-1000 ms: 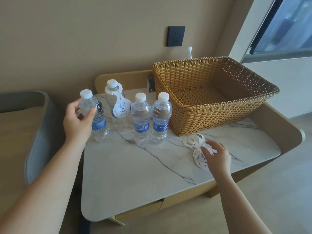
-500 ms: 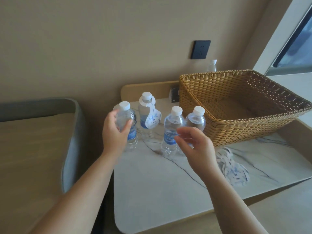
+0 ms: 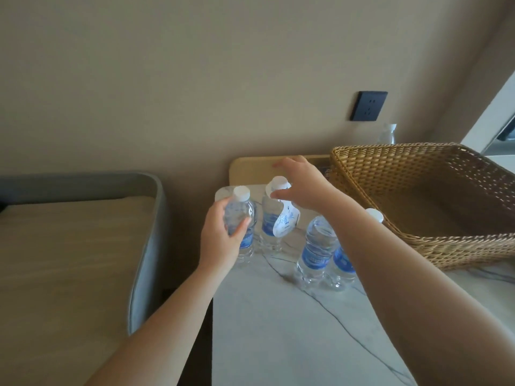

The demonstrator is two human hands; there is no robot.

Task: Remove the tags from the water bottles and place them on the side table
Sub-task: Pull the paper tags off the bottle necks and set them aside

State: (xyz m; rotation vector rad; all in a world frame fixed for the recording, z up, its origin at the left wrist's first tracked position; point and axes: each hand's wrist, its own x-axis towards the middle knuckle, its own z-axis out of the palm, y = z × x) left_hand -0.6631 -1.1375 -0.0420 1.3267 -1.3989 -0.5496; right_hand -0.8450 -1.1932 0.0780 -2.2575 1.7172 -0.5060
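Fingers of the left hand (image 3: pixel 220 240) wrapped an untagged water bottle (image 3: pixel 242 218) standing on the marble side table (image 3: pixel 278 330). Right hand (image 3: pixel 303 185) reached over the neighbouring bottle (image 3: pixel 269 215), fingers spread loosely by its cap; whether they touched the hanging tag (image 3: pixel 285 221) was unclear. Its forearm hid parts of two more bottles (image 3: pixel 316 254) beside the wicker basket (image 3: pixel 418 190).

basket (image 3: pixel 434 196): wicker, set at right on marble top, interior seen bare
outlet (image 3: pixel 368 106): dark plate, mounted on wall above basket
bed (image 3: pixel 67 246): tan surface w/ grey padded edge, seen at left
window (image 3: pixel 505 129): glimpsed far right
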